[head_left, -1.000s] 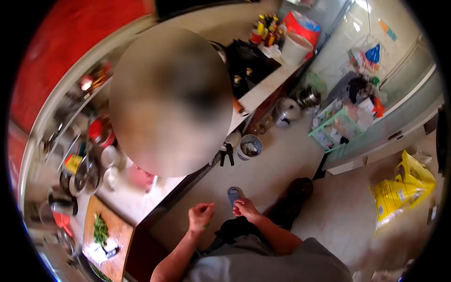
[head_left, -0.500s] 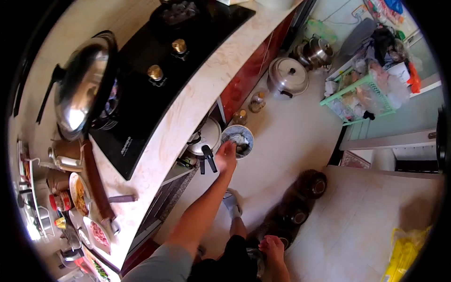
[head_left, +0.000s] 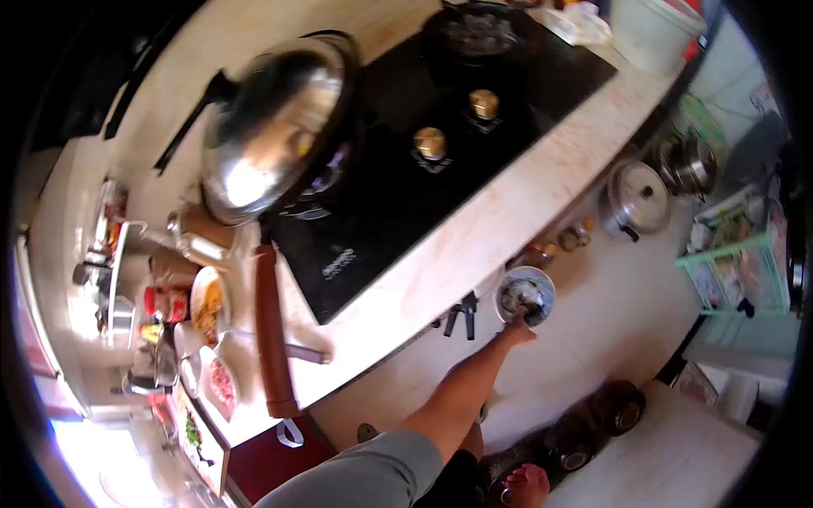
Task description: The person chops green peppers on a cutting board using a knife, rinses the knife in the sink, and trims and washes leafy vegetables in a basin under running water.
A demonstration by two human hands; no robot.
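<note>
My left hand (head_left: pixel 518 331) reaches down to the near rim of a round, light-coloured bin (head_left: pixel 550 296) on the floor. Its fingers overlap the rim and are too small and blurred to show what, if anything, they hold. Whitish and dark scraps (head_left: pixel 518 294) lie inside the bin. Low in the view, my right hand (head_left: pixel 528 484) hangs with its fingers curled in, and I see nothing in it. Dark round pots (head_left: pixel 569 444) stand on the floor beside it.
A cooktop (head_left: pixel 381 190) with a lidded wok (head_left: pixel 279 127) spans the counter (head_left: pixel 474 224). Near its edge lie a brown wooden-looking bar (head_left: pixel 273 330), a cleaver-like handle (head_left: pixel 306 353) and a plate of pink chopped meat (head_left: pixel 222 385). Beyond the bin are jars (head_left: pixel 576 234), a lidded pot (head_left: pixel 637 196) and a green rack (head_left: pixel 737 254).
My view has swung left, so everything sits farther right in the picture. My left hand has moved from beside the bin's left edge to its near rim. The right hand still hangs low.
</note>
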